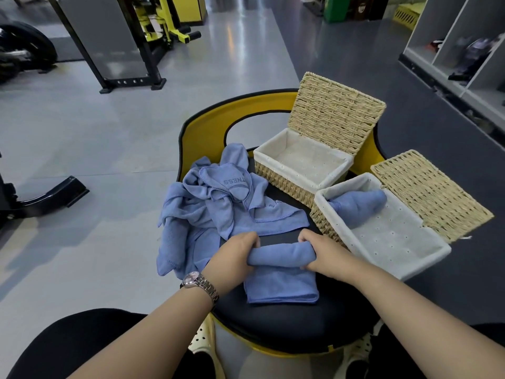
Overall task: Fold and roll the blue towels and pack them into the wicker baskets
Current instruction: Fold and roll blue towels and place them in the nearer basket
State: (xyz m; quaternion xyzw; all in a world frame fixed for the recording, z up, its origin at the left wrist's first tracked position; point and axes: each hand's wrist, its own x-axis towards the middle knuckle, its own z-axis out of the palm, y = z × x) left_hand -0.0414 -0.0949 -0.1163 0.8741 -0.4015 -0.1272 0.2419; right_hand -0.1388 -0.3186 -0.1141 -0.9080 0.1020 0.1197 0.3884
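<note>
- step in hand, as judged: rolling a folded blue towel [282, 272] toward the person; roll formed at the far edge, flat part w/ roughly half left lay on the near side of the fingers.
- left hand [233, 255] gripped the left end of the roll, fingers curled over the top, thumb side underneath; not seen whether the tips tucked in.
- right hand [318, 251] gripped the right end the same way, fingers clamped on the cloth.
- towel sat on the dark seat pad [287, 321], between the two hands.
- loose towel pile [218, 203] lay beyond the left fingers, touching or nearly so.
- near basket [388, 236], lid open, stood just beside the right fingers; one rolled towel [358, 206] lay at its far end.
- far basket [300, 165] was beyond both hands, liner bare.
- to do it well (judgement): keep both ends level & tension equal so the roll doesn't cone; press down lightly while turning; keep side edges aligned; hold the tail shut before lifting to the near basket.
</note>
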